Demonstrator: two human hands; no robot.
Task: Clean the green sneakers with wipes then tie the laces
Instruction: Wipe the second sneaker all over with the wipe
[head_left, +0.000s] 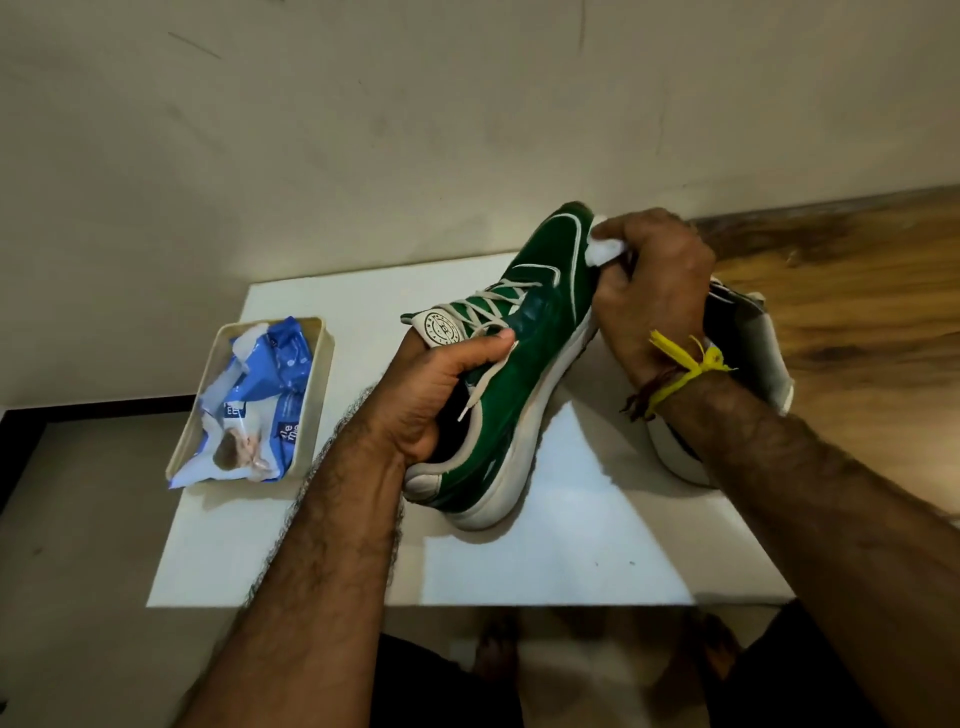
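1. A white tabletop (571, 561) carries everything; a pale wall stands behind it and a wood-grain surface (857, 291) runs off behind its right side.
2. A second sneaker (748, 332) lies on the tabletop's right part, largely hidden behind the right wrist, which wears a yellow thread (685, 366) and a dark cord.
3. On the tabletop's left part sits a cream tray (324, 374) holding a crumpled blue-and-white wipes packet (260, 410), one corner spilling over the tray's near rim.
4. The green sneaker (524, 364) is tilted on its heel over the tabletop's middle, toe raised toward the wall. It has a white sole, white trim lines, a round logo on the tongue, and loose cream laces (480, 317), one end dangling down the side.
5. The left hand (441, 384) grips the sneaker at the collar, thumb curled over the side beside the tongue.
6. The right hand (649, 291) pinches a white wipe (602, 248) with curled fingers, pressing it against the toe edge.
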